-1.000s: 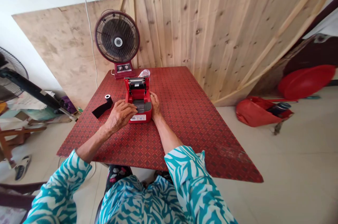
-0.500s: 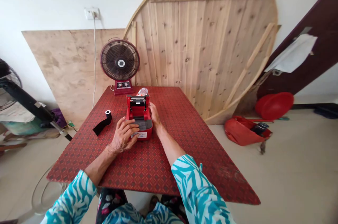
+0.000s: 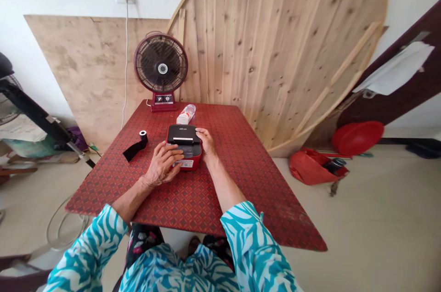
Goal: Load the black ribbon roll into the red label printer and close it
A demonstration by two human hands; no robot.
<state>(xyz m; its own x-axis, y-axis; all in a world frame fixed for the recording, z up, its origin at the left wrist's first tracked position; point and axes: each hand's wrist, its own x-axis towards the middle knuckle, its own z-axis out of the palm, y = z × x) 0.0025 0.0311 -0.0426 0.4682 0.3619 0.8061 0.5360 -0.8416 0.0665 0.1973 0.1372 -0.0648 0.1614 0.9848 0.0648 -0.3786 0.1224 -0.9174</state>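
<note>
- Our left hand [image 3: 161, 163] sits ahead of us at about 12 o'clock, its back facing up, knuckles raised, and fingers bent and pointing toward 2 o'clock.
- Our right hand [image 3: 206, 141] lies slightly farther out, just past 12 o'clock, palm down, with its fingers together and pointing toward 11 o'clock.
- The two hands are near each other, not touching.
- Our left forearm [image 3: 132, 199] comes in from 8 o'clock, bare below a teal-and-white patterned sleeve [image 3: 86, 248], with the wrist slightly bent.
- Our right forearm [image 3: 223, 186] comes in from 5 o'clock, bare below a matching sleeve [image 3: 257, 248], with the wrist nearly straight.
</note>
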